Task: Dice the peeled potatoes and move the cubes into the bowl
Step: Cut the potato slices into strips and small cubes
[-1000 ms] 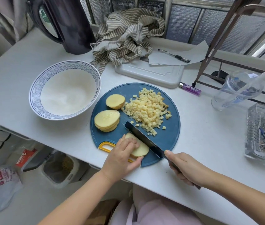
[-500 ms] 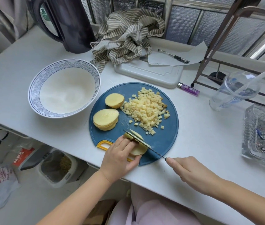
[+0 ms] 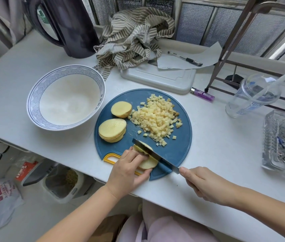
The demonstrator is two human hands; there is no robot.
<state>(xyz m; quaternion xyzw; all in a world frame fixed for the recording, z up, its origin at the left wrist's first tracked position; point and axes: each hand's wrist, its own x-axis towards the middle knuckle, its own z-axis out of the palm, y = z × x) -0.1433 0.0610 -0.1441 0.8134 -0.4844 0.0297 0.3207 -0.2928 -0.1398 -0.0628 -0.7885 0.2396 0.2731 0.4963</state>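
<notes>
A round blue cutting board lies at the counter's front edge. On it are a heap of small potato cubes, a potato end piece and a stack of slices. My left hand holds down a stack of potato slices at the board's near edge. My right hand grips the handle of a knife, whose blade lies across those slices beside my left fingers. The white bowl with a blue patterned rim stands left of the board with no potato in it.
Behind the board lie a white tray, a striped cloth, paper with a pen and a purple lighter. A dark kettle stands back left. A plastic cup and a glass dish sit right.
The knife has shifted left across the held slices, from their right side to over them beside my left fingers. My left hand stays on the slices.
</notes>
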